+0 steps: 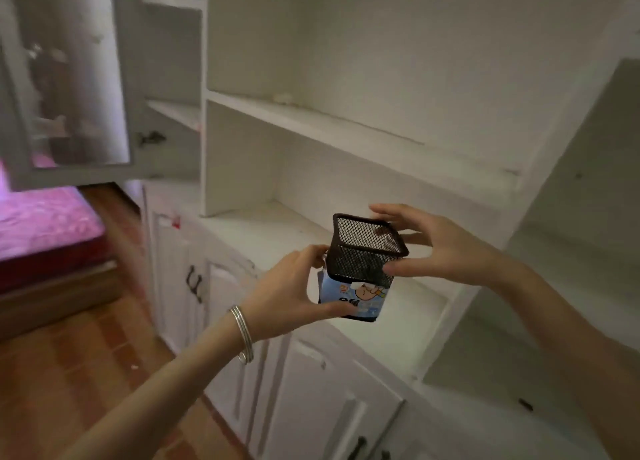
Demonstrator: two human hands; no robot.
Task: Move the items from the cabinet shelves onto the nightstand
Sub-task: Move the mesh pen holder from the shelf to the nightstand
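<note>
A black square mesh pen holder [367,252] sits on top of a blue and white packet [360,298] with a cartoon print. Both are held in the air in front of the lowest open shelf [263,231] of a white cabinet. My left hand [294,290] grips the packet from the left, thumb under its lower edge, fingers at its top left corner. My right hand [443,245] holds the mesh holder from the right, thumb on its front side and fingers behind its rim. The nightstand is out of view.
The upper shelf [346,127] shows only a small white scrap at the back. A glass cabinet door [69,79] stands open at the left. White lower doors with dark handles [194,283] are below. A bed with a pink cover [45,224] and wooden floor lie at left.
</note>
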